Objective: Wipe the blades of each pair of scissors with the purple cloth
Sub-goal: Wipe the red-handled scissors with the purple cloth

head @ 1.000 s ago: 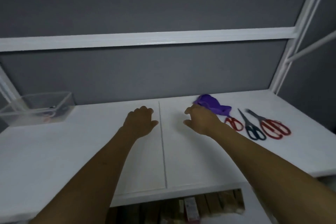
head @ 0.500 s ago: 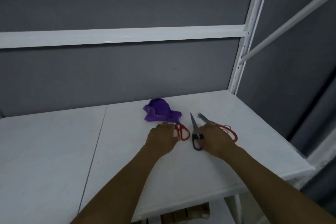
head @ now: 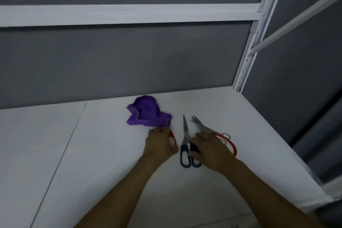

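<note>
A crumpled purple cloth [head: 146,114] lies on the white table [head: 103,153] near the back wall. To its right lie three pairs of scissors. My left hand [head: 160,143] rests palm down over the small red-handled scissors [head: 172,136], whose blades go under the cloth's edge; whether it grips them is hidden. The black-handled scissors [head: 185,146] lie flat, blades pointing away. My right hand [head: 211,151] pinches their right handle loop with thumb and fingers. It also covers part of the large red-handled scissors [head: 224,140], whose blades stand slightly apart.
A grey wall panel with a white crossbar [head: 129,14] backs the table. A white perforated upright [head: 248,55] stands at the back right corner. The table's right edge [head: 296,155] drops off just past the scissors. A seam [head: 61,153] runs front to back on the left.
Both hands moved right from the table's middle onto the scissors and the view turned right with them. Over the last half second the hands have barely shifted.
</note>
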